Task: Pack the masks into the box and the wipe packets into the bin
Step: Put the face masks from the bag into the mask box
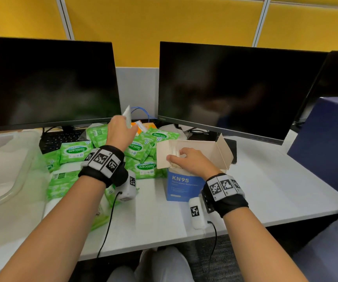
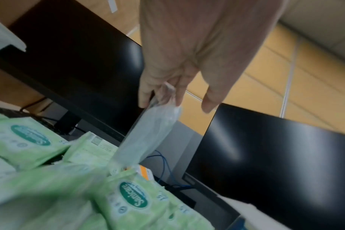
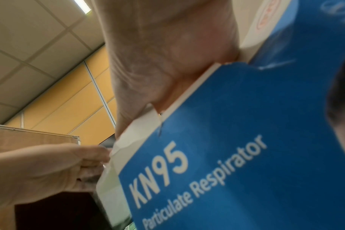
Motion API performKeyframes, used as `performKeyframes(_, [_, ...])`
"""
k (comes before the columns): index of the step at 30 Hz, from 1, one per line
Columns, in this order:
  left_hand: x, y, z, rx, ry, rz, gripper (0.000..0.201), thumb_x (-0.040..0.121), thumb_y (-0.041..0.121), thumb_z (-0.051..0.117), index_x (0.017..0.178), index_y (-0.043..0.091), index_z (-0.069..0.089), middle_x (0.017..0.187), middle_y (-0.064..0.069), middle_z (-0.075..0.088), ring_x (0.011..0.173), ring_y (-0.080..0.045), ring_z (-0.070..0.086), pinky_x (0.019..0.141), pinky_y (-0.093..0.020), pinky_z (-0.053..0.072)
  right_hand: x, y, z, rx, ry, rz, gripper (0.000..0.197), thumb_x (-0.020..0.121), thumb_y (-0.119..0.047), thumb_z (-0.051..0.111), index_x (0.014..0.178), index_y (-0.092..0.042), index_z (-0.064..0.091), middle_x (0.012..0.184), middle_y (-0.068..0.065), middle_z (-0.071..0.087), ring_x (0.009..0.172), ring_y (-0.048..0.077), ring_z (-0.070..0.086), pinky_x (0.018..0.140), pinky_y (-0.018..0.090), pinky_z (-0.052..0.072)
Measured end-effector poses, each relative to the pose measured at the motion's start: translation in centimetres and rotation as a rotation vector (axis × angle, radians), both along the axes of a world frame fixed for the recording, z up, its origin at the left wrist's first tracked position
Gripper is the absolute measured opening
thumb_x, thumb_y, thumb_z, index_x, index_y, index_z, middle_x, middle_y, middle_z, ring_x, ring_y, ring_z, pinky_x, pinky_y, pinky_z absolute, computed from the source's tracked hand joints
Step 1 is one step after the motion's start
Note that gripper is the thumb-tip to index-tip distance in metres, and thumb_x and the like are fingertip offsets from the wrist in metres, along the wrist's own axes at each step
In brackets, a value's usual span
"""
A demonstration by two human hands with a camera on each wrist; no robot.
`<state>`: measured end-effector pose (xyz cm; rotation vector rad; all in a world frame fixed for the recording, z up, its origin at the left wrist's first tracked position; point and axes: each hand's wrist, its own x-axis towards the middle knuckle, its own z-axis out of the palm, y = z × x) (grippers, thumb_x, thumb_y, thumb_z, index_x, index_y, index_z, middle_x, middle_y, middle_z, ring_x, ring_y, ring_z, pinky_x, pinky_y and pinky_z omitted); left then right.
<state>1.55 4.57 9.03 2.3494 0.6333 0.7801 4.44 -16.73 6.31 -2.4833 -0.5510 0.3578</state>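
Observation:
Between the two monitors, above the wipe pile, my left hand [image 1: 121,132] pinches a white mask in a clear wrapper [image 1: 127,116]. The left wrist view shows the wrapped mask [image 2: 152,132] hanging from my fingers [image 2: 146,96]. The blue KN95 box [image 1: 183,186] stands upright with its flaps open. My right hand [image 1: 186,161] curls over the box's open top, thumb against the left flap, fingers inside on white masks. In the right wrist view my palm [image 3: 167,62] rests on the rim of the box [image 3: 246,155]. Several green Sanicare wipe packets [image 1: 76,151] lie heaped on the desk.
A clear plastic bin [image 1: 5,180] stands at the left of the white desk [image 1: 266,190]. Two dark monitors [image 1: 225,88] stand at the back, with a keyboard [image 1: 60,137] and blue cable [image 1: 141,110] behind the pile. A dark blue panel [image 1: 331,143] is at right.

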Motion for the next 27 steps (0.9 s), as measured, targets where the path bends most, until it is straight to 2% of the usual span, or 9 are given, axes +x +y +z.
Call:
performKeyframes(4, [-1.2, -0.7, 1.5, -0.137, -0.469, -0.008, 0.038, 0.088, 0.008, 0.058, 0.126, 0.007, 0.058, 0.128, -0.007, 0.056, 0.113, -0.018, 0.056, 0.098, -0.023, 0.042, -0.1, -0.4, 0.4, 0.022, -0.056, 0.015, 0.067, 0.089, -0.060, 0.047, 0.135, -0.012, 0.049, 0.128, 0.008, 0.059, 0.112, 0.023, 0.058, 0.098, 0.041, 0.046])
performKeyframes(8, [-1.3, -1.5, 1.5, -0.434, -0.602, -0.123, 0.038, 0.089, 0.000, 0.053, 0.126, 0.008, 0.056, 0.126, -0.001, 0.056, 0.095, -0.001, 0.060, 0.079, -0.008, 0.050, -0.4, -1.3, 1.5, 0.118, 0.026, 0.027, 0.066, 0.099, -0.055, 0.019, 0.125, -0.007, 0.057, 0.108, 0.013, 0.068, 0.101, 0.022, 0.060, 0.097, 0.034, 0.040])
performKeyframes(11, [-0.6, -3.1, 0.7, -0.501, -0.533, -0.280, 0.031, 0.090, -0.001, 0.052, 0.118, 0.011, 0.059, 0.121, -0.003, 0.061, 0.110, -0.017, 0.059, 0.088, -0.026, 0.052, -0.6, -1.8, 2.1, 0.296, 0.200, -0.044, 0.078, 0.093, -0.065, 0.004, 0.134, -0.017, 0.049, 0.102, 0.014, 0.070, 0.095, 0.020, 0.063, 0.095, 0.034, 0.039])
performKeyframes(14, [0.2, -5.2, -0.7, -0.545, -0.451, -0.348, 0.023, 0.091, -0.001, 0.050, 0.104, 0.015, 0.061, 0.108, -0.002, 0.061, 0.095, -0.018, 0.058, 0.071, -0.020, 0.050, -0.4, -2.3, 2.3, 0.503, 0.333, -0.126, 0.081, 0.085, -0.076, 0.004, 0.128, -0.026, 0.052, 0.101, 0.016, 0.071, 0.093, 0.025, 0.069, 0.092, 0.037, 0.047])
performKeyframes(17, [0.8, -7.0, -2.2, -0.482, -0.329, -0.324, 0.024, 0.092, -0.002, 0.047, 0.100, 0.014, 0.062, 0.110, -0.003, 0.060, 0.097, -0.018, 0.057, 0.076, -0.024, 0.048, 0.3, -2.6, 2.1, 0.628, 0.419, -0.169, 0.078, 0.081, -0.083, 0.021, 0.119, -0.026, 0.059, 0.107, 0.011, 0.070, 0.094, 0.028, 0.069, 0.096, 0.044, 0.049])
performKeyframes(20, [1.0, -8.3, -2.9, -0.395, -0.219, -0.307, 0.026, 0.089, 0.003, 0.054, 0.114, 0.010, 0.059, 0.123, -0.004, 0.056, 0.112, -0.019, 0.055, 0.091, -0.028, 0.045, 0.6, -2.8, 1.8, 0.611, 0.411, -0.182, 0.053, 0.092, -0.062, 0.039, 0.127, -0.023, 0.051, 0.111, 0.011, 0.068, 0.095, 0.030, 0.069, 0.098, 0.047, 0.048])
performKeyframes(22, [1.1, -9.2, -3.4, -0.246, -0.056, -0.327, 0.064, 0.080, 0.025, 0.072, 0.135, 0.015, 0.042, 0.139, -0.005, 0.042, 0.128, -0.021, 0.042, 0.104, -0.030, 0.038, 0.7, -2.9, 1.5, 0.609, 0.395, -0.167, 0.042, 0.097, -0.047, 0.043, 0.131, -0.023, 0.048, 0.116, 0.010, 0.065, 0.095, 0.029, 0.069, 0.097, 0.048, 0.049])
performKeyframes(24, [1.1, -10.2, -4.0, -0.105, 0.190, -0.343, 0.111, 0.064, 0.050, 0.080, 0.149, 0.027, 0.012, 0.154, -0.008, 0.018, 0.141, -0.026, 0.023, 0.114, -0.045, 0.027, 0.7, -2.8, 1.4, 0.631, 0.408, -0.176, 0.035, 0.099, -0.037, 0.046, 0.129, -0.020, 0.050, 0.116, 0.010, 0.066, 0.097, 0.029, 0.068, 0.094, 0.048, 0.051])
performKeyframes(27, [1.0, -10.8, -4.4, -0.110, 0.357, -0.363, 0.127, 0.061, 0.053, 0.081, 0.148, 0.038, -0.011, 0.157, -0.012, -0.006, 0.145, -0.035, 0.004, 0.116, -0.055, 0.018, 0.8, -2.9, 1.5, 0.723, 0.422, -0.206, 0.029, 0.099, -0.030, 0.047, 0.127, -0.021, 0.051, 0.117, 0.010, 0.066, 0.099, 0.029, 0.067, 0.086, 0.044, 0.055])
